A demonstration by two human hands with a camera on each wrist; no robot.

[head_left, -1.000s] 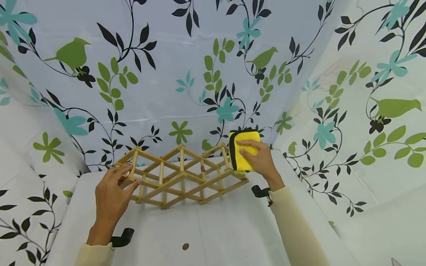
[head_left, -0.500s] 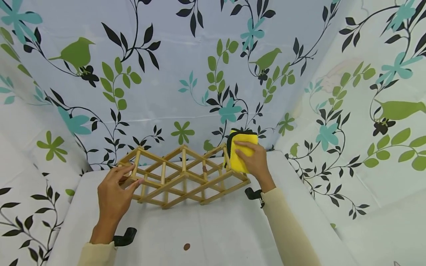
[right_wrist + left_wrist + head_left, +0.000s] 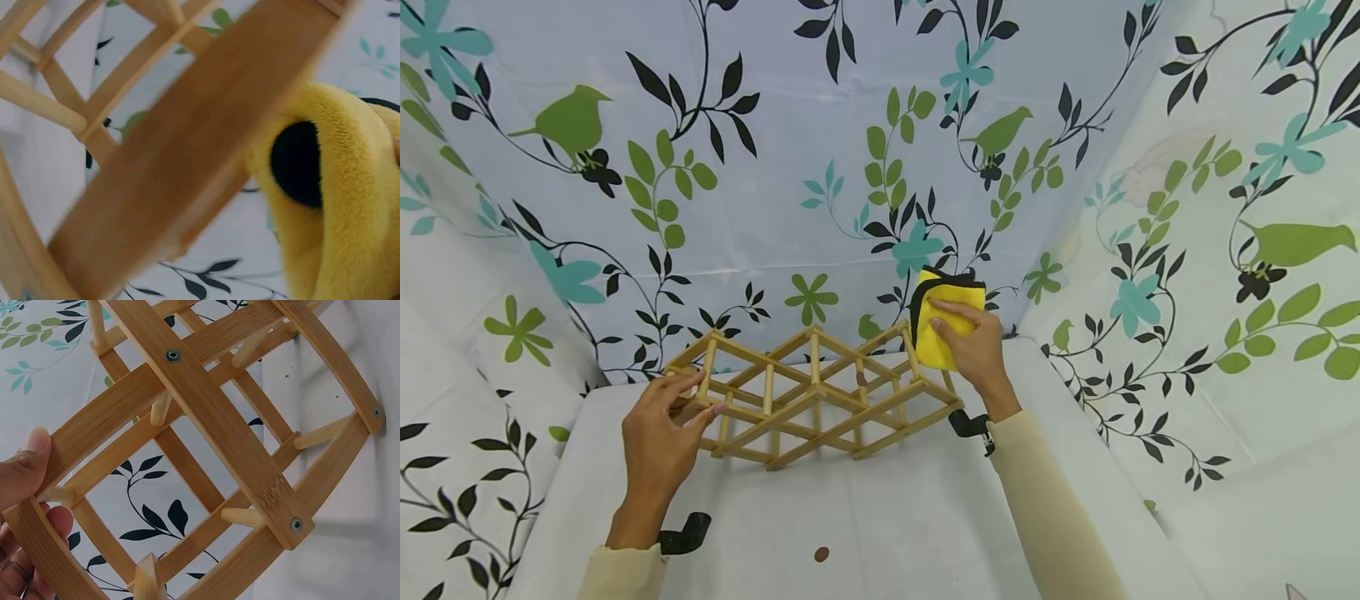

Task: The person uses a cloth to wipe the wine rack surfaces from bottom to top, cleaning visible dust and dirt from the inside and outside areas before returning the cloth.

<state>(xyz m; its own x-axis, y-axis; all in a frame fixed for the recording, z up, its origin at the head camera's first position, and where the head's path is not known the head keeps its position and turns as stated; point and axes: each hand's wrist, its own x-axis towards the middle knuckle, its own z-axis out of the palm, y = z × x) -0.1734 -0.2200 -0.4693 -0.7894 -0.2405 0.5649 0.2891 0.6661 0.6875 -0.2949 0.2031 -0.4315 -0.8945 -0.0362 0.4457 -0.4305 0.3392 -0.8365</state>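
Observation:
A collapsible wooden lattice rack of flat slats, dowels and rivets stands spread out in the head view. My left hand grips its left end; in the left wrist view the thumb lies on a slat and the fingers curl beneath. My right hand holds a folded yellow cloth with black edging against the rack's right end. Close up in the right wrist view, the fluffy cloth sits beside a slat; most of the right hand is out of that view.
Under the rack is a white table surface with a small brown oval spot. Behind it rises a patterned sheet with leaves and birds. Another patterned sheet hangs at the right. Black straps sit at both wrists.
The right hand and cloth have shifted down and left, then slightly up, along the rack's right end post. The left hand keeps its hold, and the rack stays nearly in place.

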